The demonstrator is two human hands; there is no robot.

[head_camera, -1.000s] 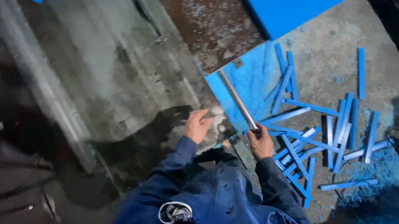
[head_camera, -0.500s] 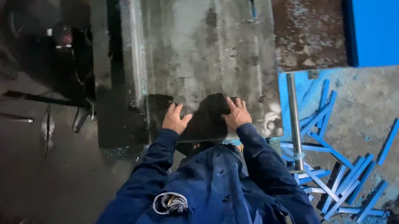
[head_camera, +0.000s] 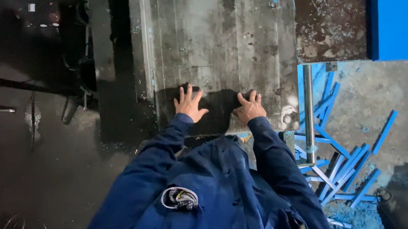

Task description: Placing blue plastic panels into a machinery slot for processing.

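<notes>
A worn grey metal table [head_camera: 219, 43] fills the upper middle of the head view. My left hand [head_camera: 188, 104] lies flat on its near edge with the fingers spread. My right hand [head_camera: 249, 108] rests palm down on the same edge, a little to the right, fingers together but holding nothing. Between the two hands the table surface is in dark shadow. Both arms are in dark blue sleeves.
A round steel bar [head_camera: 308, 113] stands at the table's right side. Several blue strips [head_camera: 350, 169] lie scattered on the floor at the right. A blue panel [head_camera: 405, 28] sits top right beside a rusty plate [head_camera: 329, 27]. Dark machinery [head_camera: 51, 20] is at the left.
The view has swung left from the blue strips to the grey table. Both hands have left the steel bar area and now press flat on the table's near edge.
</notes>
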